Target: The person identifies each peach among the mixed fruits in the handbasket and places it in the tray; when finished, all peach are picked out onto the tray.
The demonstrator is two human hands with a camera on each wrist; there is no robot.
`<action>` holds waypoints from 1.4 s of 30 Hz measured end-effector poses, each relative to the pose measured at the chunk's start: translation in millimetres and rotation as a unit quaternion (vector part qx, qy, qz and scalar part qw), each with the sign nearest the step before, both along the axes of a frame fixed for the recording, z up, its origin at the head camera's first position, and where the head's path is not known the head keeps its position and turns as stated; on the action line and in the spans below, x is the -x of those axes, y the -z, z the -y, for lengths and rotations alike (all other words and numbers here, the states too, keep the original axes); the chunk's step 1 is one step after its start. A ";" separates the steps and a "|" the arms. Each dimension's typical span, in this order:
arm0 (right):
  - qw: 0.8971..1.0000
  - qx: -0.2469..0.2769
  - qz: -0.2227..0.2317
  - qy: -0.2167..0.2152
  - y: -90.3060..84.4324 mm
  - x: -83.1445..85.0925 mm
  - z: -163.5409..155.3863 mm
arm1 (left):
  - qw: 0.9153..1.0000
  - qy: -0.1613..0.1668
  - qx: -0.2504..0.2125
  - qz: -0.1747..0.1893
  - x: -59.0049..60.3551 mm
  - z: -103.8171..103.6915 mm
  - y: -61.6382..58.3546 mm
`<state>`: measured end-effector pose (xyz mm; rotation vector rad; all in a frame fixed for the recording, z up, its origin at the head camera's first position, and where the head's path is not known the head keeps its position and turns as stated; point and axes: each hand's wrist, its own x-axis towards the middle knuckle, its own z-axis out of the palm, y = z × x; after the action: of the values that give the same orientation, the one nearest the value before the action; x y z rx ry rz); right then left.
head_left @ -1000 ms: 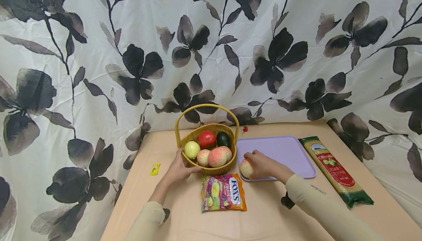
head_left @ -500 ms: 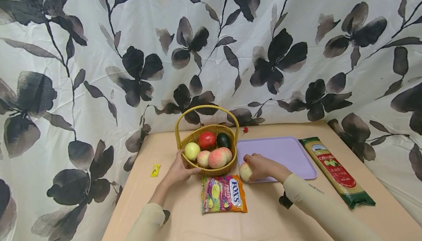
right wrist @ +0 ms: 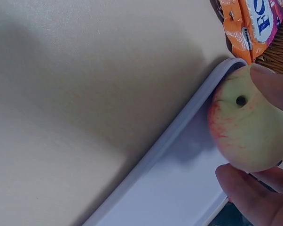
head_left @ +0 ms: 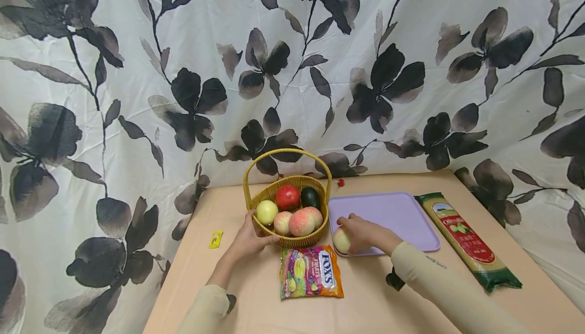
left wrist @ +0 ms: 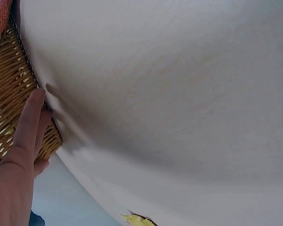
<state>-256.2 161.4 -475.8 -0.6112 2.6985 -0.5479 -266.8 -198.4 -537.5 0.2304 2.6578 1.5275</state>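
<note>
1. The right hand [head_left: 363, 233] is curled round a peach [head_left: 340, 240], fingers over the top and thumb side underneath, so it's got a proper grip. In the right wrist view the peach [right wrist: 247, 125] sits right against the tray [right wrist: 179, 136] rim at the near-left corner.
2. The left hand [head_left: 250, 237] is pressed flat-ish on the near-left wall of the basket [head_left: 292, 240], fingers fairly straight along the weave [left wrist: 31, 120], bracing it rather than grabbing.
3. Key bit: the peach lies just right of the basket, between it and the tray [head_left: 402, 212], so the right hand is the nearer one by far.
4. The peach is roundish, no real long axis; its stem dimple faces the wrist camera.
5. The candy bag [head_left: 311, 272] lies on the tabletop [head_left: 256, 293] just in front.
</note>
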 end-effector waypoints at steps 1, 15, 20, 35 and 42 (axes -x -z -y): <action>1.000 0.001 0.001 0.000 0.0 0.0 -0.2 | 1.000 -0.001 0.002 0.000 -0.2 -0.1 -0.5; 1.000 -0.007 -0.024 -0.016 0.7 0.5 -1.4 | 1.000 -0.010 0.014 0.004 -1.8 0.1 -1.6; 0.999 0.000 -0.026 -0.022 -0.2 1.0 0.2 | 1.000 -0.012 0.014 0.005 -1.6 0.9 -0.5; 0.999 -0.017 -0.028 -0.026 -41.5 6.7 20.4 | 1.000 -0.004 0.001 0.006 -2.1 -0.2 -1.3; 0.995 -0.018 -0.064 -0.077 -83.4 10.8 72.9 | 1.000 -0.004 -0.004 0.011 -2.7 -0.7 -0.9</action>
<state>-267.0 88.5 -392.4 -0.8642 2.7418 -0.4332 -264.1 -197.8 -536.6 0.2038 2.6389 1.5345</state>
